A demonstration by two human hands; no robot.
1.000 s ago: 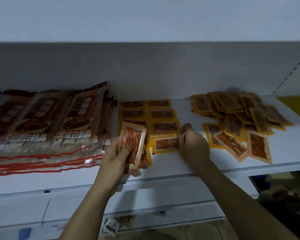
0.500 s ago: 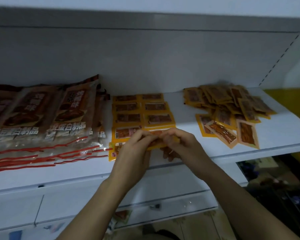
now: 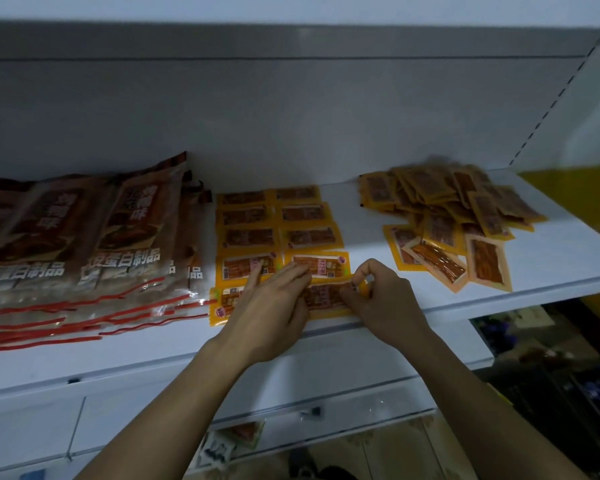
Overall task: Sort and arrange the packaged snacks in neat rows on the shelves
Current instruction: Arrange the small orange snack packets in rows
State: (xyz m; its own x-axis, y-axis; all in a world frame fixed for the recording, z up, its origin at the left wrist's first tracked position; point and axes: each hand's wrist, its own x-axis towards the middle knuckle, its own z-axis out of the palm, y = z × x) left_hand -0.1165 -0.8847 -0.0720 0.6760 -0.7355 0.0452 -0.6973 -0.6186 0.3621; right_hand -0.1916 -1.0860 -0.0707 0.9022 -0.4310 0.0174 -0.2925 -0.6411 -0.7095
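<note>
Your left hand (image 3: pixel 274 303) lies flat and open on the front-row packet (image 3: pixel 326 296) at the shelf (image 3: pixel 551 265) front edge; your right hand (image 3: pixel 383 299) pinches its right end. Long axis runs along the edge. Loose pile (image 3: pixel 458 216) lies rightward, nearer your right hand.

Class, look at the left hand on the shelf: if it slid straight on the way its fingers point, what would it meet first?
Probably the orange packet in the next row back, right at the left hand's fingertips; depth is unclear.
</note>
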